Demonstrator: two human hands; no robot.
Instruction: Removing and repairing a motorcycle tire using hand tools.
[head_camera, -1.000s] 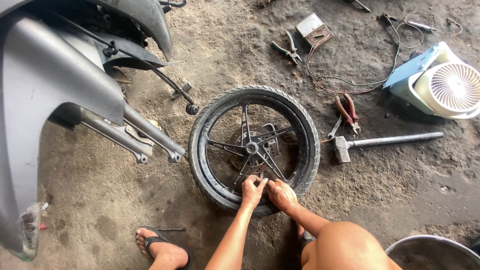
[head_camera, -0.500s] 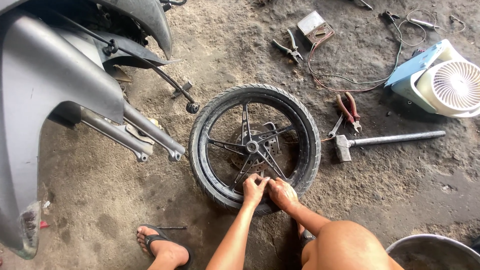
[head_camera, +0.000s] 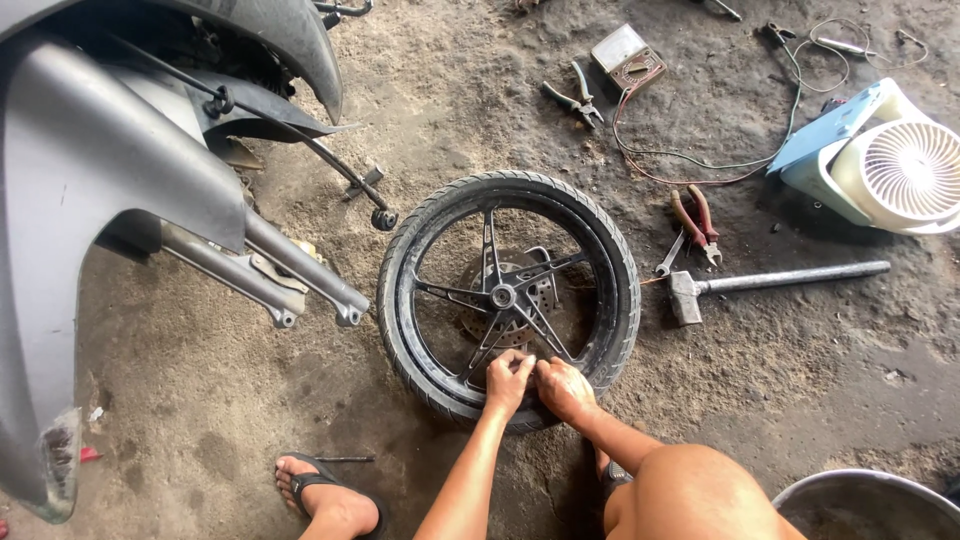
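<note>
Up left of both hands sits the grey scooter body (head_camera: 90, 200) with its bare fork legs (head_camera: 300, 275). Right under the hands, the wheel (head_camera: 508, 297) lies flat in the dirt. Left hand (head_camera: 508, 381) and right hand (head_camera: 563, 388) pinch its near rim, probably something small, can't tell. Hammer (head_camera: 770, 282) and red pliers (head_camera: 697, 220) lie off right.

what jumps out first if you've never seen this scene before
A black motorcycle wheel lies flat on the dirt floor in the middle, with the left hand and right hand pressed together at its near rim. To the left looms a grey motorcycle body; at far right sits a white fan.
</note>
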